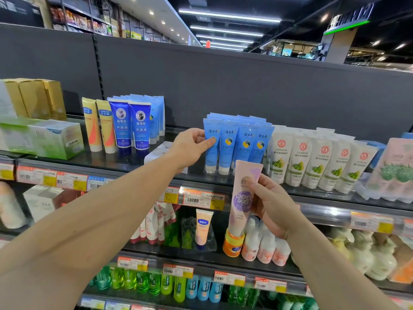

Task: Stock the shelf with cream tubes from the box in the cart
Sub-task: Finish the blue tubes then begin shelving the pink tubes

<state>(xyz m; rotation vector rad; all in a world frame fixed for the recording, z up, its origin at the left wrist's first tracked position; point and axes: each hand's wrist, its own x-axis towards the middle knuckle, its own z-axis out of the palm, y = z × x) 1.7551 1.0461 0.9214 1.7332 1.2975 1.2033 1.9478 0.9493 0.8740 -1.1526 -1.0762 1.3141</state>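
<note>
1. On the top shelf [169,163], left of centre, a bare gap sits between the dark blue tubes [131,128] and the row of light blue tubes [237,146].
2. Left hand [192,145] pinches the leftmost light blue tube, thumb on its face.
3. Right hand [271,205] grips an upright pink-and-purple plastic cream tube [242,198], cap down, just below that row; the gap lies up-left.

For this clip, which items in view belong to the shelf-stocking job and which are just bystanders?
Part of the job:
- pink and lilac cream tube, held in the right hand
- row of light blue cream tubes, leftmost gripped by the left hand
- dark top shelf

Just there:
- white tubes with red seals
- dark blue tubes
- gold cartons
- green bottles
</note>
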